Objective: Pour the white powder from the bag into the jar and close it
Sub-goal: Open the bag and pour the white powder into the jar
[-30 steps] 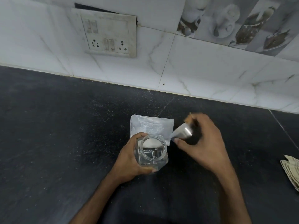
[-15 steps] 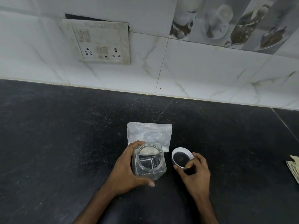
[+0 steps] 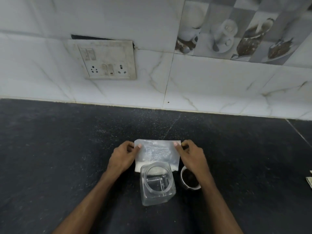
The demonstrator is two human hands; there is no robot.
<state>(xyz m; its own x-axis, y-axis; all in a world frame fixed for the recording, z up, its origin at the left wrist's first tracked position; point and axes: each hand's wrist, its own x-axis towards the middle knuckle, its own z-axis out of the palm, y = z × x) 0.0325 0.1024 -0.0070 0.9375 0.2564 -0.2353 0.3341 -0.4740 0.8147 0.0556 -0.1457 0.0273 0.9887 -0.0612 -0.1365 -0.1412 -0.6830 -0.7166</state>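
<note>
The clear plastic bag of white powder (image 3: 157,153) is pinched at its two far corners, the left hand (image 3: 123,157) clamped on the left corner between thumb and fingers and the right hand (image 3: 191,157) clamped on the right corner in the same way. Held so, the bag is kept stretched flat, with the powder gathered in a white band along its near edge; this is judged to be a grip for raising or opening the bag before pouring. Whether the far edge is sealed cannot be told.

The bag lies on the black speckled stone counter (image 3: 59,149), about midway along it and between the wall edge and the near edge. Just in front of it, toward the near edge, the clear square plastic jar (image 3: 157,184) is set upright with its round mouth open, so that the pour can be made straight down. The jar appears empty but for a few white traces inside. The white round lid (image 3: 190,180) is laid upside down just to the jar's right, partly hidden under the right wrist, within reach for closing. No powder is judged to have been poured yet.
</note>
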